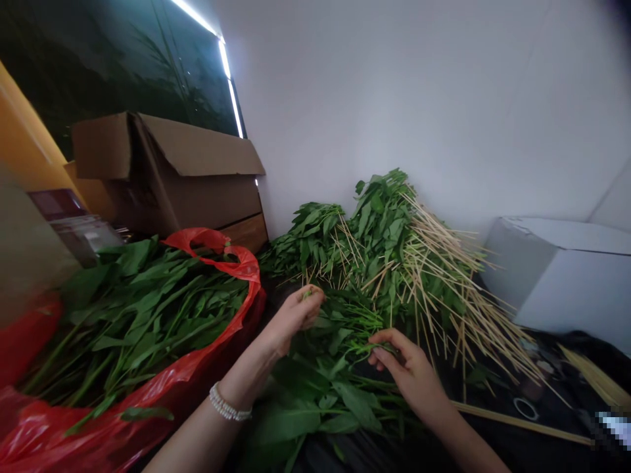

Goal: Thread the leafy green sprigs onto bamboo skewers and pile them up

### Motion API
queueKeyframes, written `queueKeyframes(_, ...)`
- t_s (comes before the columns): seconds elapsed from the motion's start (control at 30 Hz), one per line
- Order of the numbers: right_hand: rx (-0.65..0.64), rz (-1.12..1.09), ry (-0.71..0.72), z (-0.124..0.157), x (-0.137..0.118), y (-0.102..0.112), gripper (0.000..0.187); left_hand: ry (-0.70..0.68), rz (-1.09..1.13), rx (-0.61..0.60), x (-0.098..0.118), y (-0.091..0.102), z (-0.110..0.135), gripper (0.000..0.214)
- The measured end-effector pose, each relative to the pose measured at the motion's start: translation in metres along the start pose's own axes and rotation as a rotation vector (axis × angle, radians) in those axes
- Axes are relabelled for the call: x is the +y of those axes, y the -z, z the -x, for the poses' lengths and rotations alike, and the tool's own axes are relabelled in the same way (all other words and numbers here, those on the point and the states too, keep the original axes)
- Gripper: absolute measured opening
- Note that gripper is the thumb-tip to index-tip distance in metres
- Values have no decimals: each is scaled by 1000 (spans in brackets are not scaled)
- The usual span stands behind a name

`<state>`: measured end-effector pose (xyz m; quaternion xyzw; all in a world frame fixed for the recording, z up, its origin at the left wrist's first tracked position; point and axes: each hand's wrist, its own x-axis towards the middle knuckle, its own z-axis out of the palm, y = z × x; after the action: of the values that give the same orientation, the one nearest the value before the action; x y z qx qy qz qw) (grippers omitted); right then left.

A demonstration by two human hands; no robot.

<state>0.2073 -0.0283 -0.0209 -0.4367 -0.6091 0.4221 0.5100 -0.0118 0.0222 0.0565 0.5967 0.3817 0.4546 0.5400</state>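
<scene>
My left hand (pixel 294 316), with a pearl bracelet on the wrist, pinches a green leafy stem (pixel 340 322) at its upper end. My right hand (pixel 407 368) grips the same bunch of stems lower down, fingers curled around them. Loose leafy greens (pixel 315 394) lie on the dark surface under both hands. Behind them stands a heap of greens threaded on bamboo skewers (pixel 434 276), the bare stick ends fanning out to the right.
A red plastic bag (pixel 162 387) full of long-stemmed greens lies at the left. Cardboard boxes (pixel 177 171) stand behind it. A white box (pixel 566 276) sits at the right against the white wall. A few loose skewers (pixel 517 420) lie at the lower right.
</scene>
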Motion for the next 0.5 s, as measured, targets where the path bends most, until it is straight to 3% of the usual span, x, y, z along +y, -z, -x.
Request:
queueKeyframes(0.2, 11, 142, 28, 3, 4, -1, 23, -274, -733, -177, -5, -23, 21, 29)
queueKeyframes(0.3, 20, 221, 89, 4, 5, -1, 19, -341, -1047, -273, -11, -32, 27, 23)
queueKeyframes(0.4, 27, 296, 183, 6, 4, -3, 15, -380, -1214, -351, -17, -36, 29, 20)
queueKeyframes(0.5, 53, 436, 345, 8, 1, -5, 18, -437, -1313, -346, -21, -38, 28, 16)
